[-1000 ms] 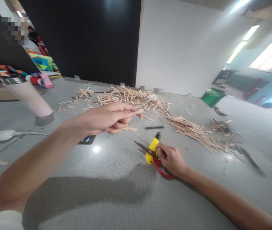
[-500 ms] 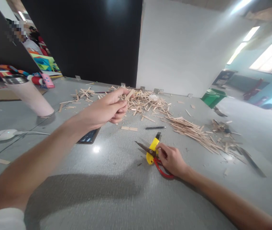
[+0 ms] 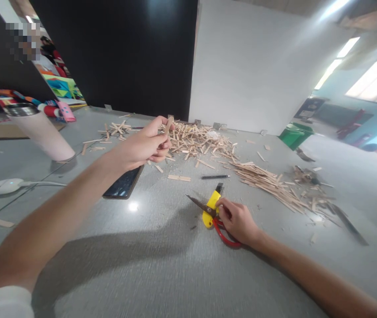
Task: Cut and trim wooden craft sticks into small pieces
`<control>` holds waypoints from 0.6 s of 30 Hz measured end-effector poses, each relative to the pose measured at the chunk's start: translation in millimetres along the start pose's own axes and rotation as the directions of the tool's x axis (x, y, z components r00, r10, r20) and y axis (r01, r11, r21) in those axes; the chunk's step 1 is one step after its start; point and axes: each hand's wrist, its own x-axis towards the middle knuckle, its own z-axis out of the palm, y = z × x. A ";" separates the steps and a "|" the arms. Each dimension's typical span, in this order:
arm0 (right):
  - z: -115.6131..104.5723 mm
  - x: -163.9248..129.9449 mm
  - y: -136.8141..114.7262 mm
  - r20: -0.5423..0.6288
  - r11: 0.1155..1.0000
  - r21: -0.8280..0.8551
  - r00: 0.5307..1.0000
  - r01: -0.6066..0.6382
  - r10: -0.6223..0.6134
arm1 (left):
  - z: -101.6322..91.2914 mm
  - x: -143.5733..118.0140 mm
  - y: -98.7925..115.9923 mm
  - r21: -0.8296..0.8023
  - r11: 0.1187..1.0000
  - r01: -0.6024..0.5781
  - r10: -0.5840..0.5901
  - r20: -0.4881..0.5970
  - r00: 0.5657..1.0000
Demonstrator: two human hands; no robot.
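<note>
Between the thumb and fingers of my left hand [image 3: 150, 143] a wooden craft stick [image 3: 169, 126] is pinched, pointing up, in front of a loose heap of cut craft sticks [image 3: 198, 139]. My right hand [image 3: 239, 221] rests low on the table, its fingers curled over the red-handled scissors [image 3: 226, 238]. One handle loop is hidden under that hand. The scissors' dark blades point up and left, slightly apart. They lie across a yellow utility knife [image 3: 212, 201]. Just beyond lie a black pen [image 3: 215, 177] and a single flat stick [image 3: 179, 178].
A phone [image 3: 122, 185] lies beneath my left forearm. To the left stand a pink tumbler [image 3: 45, 137] and a white corded device [image 3: 5, 186]. A bundle of sticks [image 3: 268, 183] and a metal blade [image 3: 349, 225] lie right. Black and white panels [image 3: 241, 66] rise behind.
My left hand has drawn slightly left and back with the craft stick, which now stands more upright. More of the phone shows. My right hand and the scissors have stayed put.
</note>
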 end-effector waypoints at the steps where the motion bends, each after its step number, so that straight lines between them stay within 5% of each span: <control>1: 0.0 -0.1 0.2 -0.001 1.000 0.000 1.000 0.000 0.000 | -1.0 2.6 -2.6 -0.009 1.000 0.001 -0.002 -0.016 1.000; 6: -0.5 -1.0 0.0 0.001 1.000 0.004 1.000 -0.002 0.002 | -13.4 12.4 -16.7 0.138 0.989 0.048 -0.046 -0.018 0.999; 9: -1.1 -0.6 -1.2 0.009 1.000 0.008 1.000 -0.006 0.006 | -20.3 12.0 -19.3 0.390 0.919 0.058 -0.144 0.195 0.970; 12: -1.5 0.2 -2.1 0.008 1.000 0.012 1.000 -0.012 0.011 | -17.2 7.4 -17.0 0.603 0.792 -0.098 -0.292 0.514 0.806; 14: -1.6 0.5 -2.3 0.006 1.000 0.012 1.000 -0.015 0.015 | -10.7 4.9 -17.1 0.624 0.766 -0.153 -0.340 0.596 0.727; 16: -1.7 0.7 -2.3 0.008 1.000 0.013 1.000 -0.014 0.014 | -4.8 6.1 -21.7 0.617 0.775 -0.138 -0.328 0.578 0.748; 18: -1.7 0.6 -2.2 0.013 1.000 0.014 1.000 -0.011 0.010 | -3.3 12.6 -31.2 0.602 0.792 -0.106 -0.256 0.483 0.837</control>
